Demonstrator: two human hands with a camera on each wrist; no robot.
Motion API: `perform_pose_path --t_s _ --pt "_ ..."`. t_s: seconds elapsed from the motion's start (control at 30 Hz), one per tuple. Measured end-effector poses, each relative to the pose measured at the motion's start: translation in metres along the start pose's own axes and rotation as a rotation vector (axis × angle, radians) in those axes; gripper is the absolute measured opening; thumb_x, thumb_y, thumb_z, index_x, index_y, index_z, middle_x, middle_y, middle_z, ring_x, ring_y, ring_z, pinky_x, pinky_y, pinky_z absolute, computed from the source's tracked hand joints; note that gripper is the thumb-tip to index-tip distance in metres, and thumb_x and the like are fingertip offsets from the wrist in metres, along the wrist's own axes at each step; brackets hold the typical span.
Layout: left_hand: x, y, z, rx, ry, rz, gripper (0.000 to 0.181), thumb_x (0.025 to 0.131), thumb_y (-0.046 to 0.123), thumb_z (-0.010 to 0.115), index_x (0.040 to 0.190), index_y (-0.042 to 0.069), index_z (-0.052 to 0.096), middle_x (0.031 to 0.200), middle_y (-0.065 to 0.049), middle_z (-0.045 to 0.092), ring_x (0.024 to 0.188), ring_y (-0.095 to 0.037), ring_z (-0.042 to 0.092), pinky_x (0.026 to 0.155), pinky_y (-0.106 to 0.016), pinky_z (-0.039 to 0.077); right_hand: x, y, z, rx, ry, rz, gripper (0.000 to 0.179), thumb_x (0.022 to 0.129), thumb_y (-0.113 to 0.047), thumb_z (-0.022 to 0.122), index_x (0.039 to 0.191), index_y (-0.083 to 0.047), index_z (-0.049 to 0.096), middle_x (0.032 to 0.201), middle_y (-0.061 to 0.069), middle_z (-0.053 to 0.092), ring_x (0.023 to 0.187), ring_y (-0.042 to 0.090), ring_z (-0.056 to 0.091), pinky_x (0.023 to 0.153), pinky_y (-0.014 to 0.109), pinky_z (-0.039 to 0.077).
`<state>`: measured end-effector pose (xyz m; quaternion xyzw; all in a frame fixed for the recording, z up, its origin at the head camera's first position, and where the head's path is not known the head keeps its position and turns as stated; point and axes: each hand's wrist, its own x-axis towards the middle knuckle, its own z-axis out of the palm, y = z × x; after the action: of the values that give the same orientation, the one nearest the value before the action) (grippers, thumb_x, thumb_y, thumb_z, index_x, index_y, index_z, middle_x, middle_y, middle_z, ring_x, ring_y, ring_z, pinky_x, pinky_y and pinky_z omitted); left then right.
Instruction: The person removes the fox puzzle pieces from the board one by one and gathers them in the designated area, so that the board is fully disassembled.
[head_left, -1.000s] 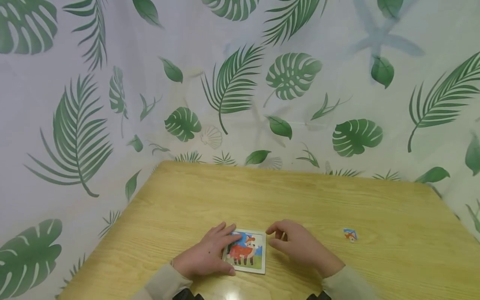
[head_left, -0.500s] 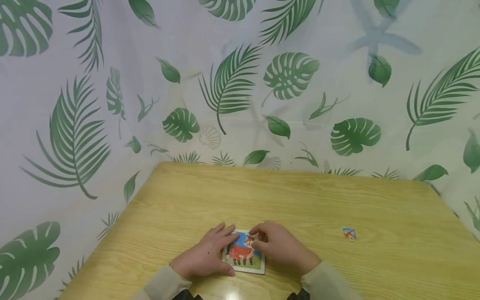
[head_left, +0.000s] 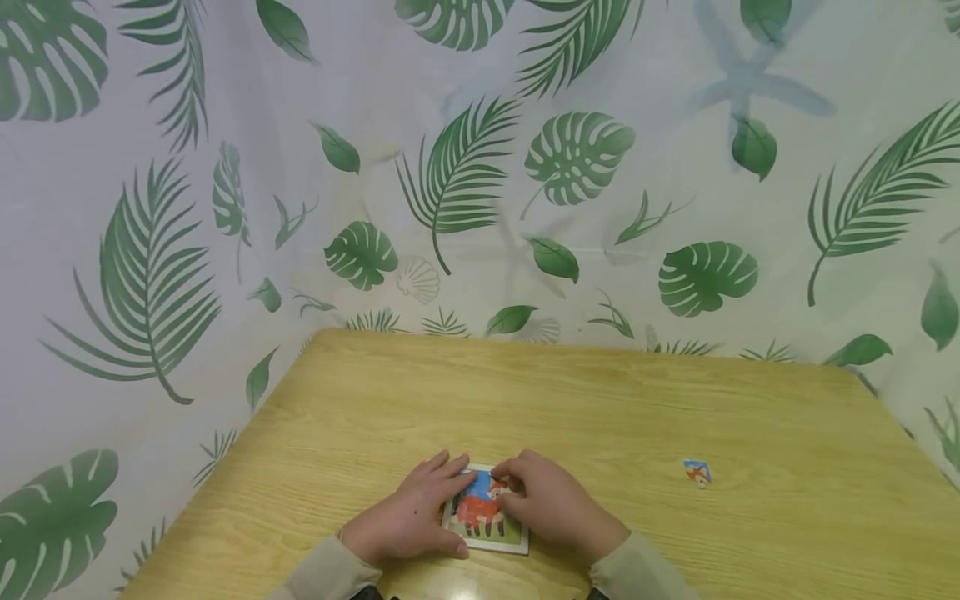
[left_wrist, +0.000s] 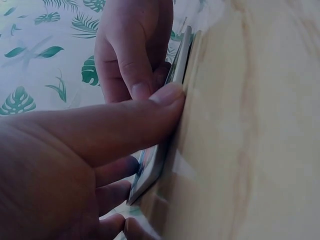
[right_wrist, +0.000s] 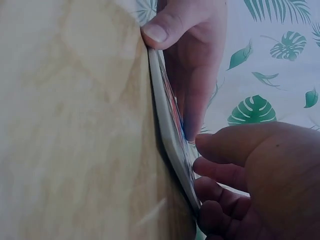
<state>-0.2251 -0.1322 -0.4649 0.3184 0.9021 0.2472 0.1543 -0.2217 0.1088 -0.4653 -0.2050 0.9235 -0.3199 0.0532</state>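
Note:
A small picture puzzle (head_left: pixel 480 510) of a red fox in a pale frame lies on the table. My left hand (head_left: pixel 415 510) rests on its left side, fingers spread and fairly straight, with the thumb along the near edge. At the upper right part of the puzzle, my right hand (head_left: pixel 551 504) has bent fingers and thumb around the piece with the fox's face (head_left: pixel 497 488), partly hidden by them. In the right wrist view, the right thumb and fingertips (right_wrist: pixel 202 145) sit right at the puzzle's face, beside its pale frame edge (right_wrist: pixel 167 132).
A loose puzzle piece (head_left: pixel 697 472), blue with an orange fox face, lies on the wooden table (head_left: pixel 600 400) to the right. Behind the table hangs a white curtain (head_left: pixel 450 300) printed with green leaves.
My right hand has moved left from beside the frame onto the puzzle's upper right part. The left hand stays in place on the frame, and the loose piece has not moved.

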Motion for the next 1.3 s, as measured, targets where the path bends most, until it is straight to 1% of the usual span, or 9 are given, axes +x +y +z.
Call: perform_pose_path --t_s 0.17,0.37,0.53,0.7,0.87,1.07,1.2,1.3 --pt "-0.001 0.0 0.002 -0.016 -0.007 0.0 0.093 0.081 0.046 0.083 0.158 0.016 0.039 0.167 -0.003 0.021 0.153 -0.034 0.008 0.117 -0.061 0.018 -0.001 0.004 0.002 -0.021 0.008 0.01 0.031 0.093 -0.026 0.07 0.12 -0.012 0.072 0.087 -0.006 0.052 0.076 0.012 0.05 0.069 0.033 0.045" --pt "-0.001 -0.001 -0.002 -0.036 -0.011 0.006 0.093 0.082 0.044 0.083 0.158 0.015 0.038 0.168 -0.004 0.019 0.154 -0.035 0.006 0.117 -0.063 0.017 0.002 0.002 0.004 -0.05 0.036 -0.01 0.027 0.093 -0.026 0.071 0.116 -0.012 0.073 0.083 -0.006 0.051 0.071 0.012 0.049 0.064 0.031 0.043" --pt "-0.001 0.0 -0.004 -0.058 -0.022 0.023 0.092 0.083 0.042 0.083 0.158 0.014 0.038 0.167 -0.005 0.02 0.153 -0.036 0.006 0.117 -0.064 0.016 0.006 -0.004 0.007 -0.077 0.057 0.003 0.021 0.092 -0.024 0.073 0.108 -0.01 0.074 0.079 -0.006 0.051 0.068 0.011 0.048 0.061 0.03 0.043" --pt "-0.001 0.0 -0.003 -0.062 -0.02 0.023 0.093 0.082 0.043 0.083 0.158 0.014 0.038 0.167 -0.005 0.021 0.153 -0.037 0.007 0.117 -0.063 0.016 0.008 -0.008 0.01 -0.101 0.077 0.021 0.015 0.091 -0.024 0.074 0.1 -0.012 0.071 0.079 -0.007 0.052 0.066 0.009 0.048 0.059 0.029 0.043" --pt "-0.001 0.001 -0.001 -0.071 -0.012 0.015 0.093 0.081 0.043 0.084 0.157 0.015 0.04 0.167 -0.004 0.022 0.153 -0.036 0.008 0.117 -0.063 0.017 0.009 -0.009 0.012 -0.109 0.084 0.056 0.019 0.09 -0.025 0.076 0.1 -0.012 0.067 0.081 -0.006 0.053 0.069 0.01 0.049 0.061 0.031 0.044" --pt "-0.001 0.003 0.001 -0.053 0.004 -0.004 0.094 0.078 0.04 0.086 0.156 0.013 0.041 0.166 -0.004 0.025 0.153 -0.035 0.011 0.117 -0.061 0.019 0.011 -0.008 0.016 -0.11 0.096 0.108 0.025 0.088 -0.028 0.078 0.103 -0.012 0.066 0.086 -0.004 0.052 0.072 0.012 0.05 0.063 0.032 0.046" --pt "-0.001 0.004 0.0 -0.062 0.005 -0.021 0.095 0.078 0.041 0.087 0.156 0.014 0.041 0.166 -0.003 0.025 0.153 -0.034 0.011 0.117 -0.061 0.02 0.011 -0.008 0.015 -0.091 0.119 0.118 0.023 0.088 -0.027 0.078 0.102 -0.014 0.065 0.091 -0.003 0.052 0.076 0.012 0.051 0.067 0.034 0.049" --pt "-0.001 0.003 -0.001 -0.072 0.002 -0.025 0.096 0.078 0.043 0.086 0.157 0.014 0.04 0.166 -0.003 0.025 0.153 -0.034 0.01 0.117 -0.061 0.019 0.012 -0.008 0.015 -0.076 0.134 0.115 0.021 0.089 -0.025 0.077 0.1 -0.015 0.063 0.091 -0.004 0.052 0.077 0.012 0.051 0.067 0.033 0.048"
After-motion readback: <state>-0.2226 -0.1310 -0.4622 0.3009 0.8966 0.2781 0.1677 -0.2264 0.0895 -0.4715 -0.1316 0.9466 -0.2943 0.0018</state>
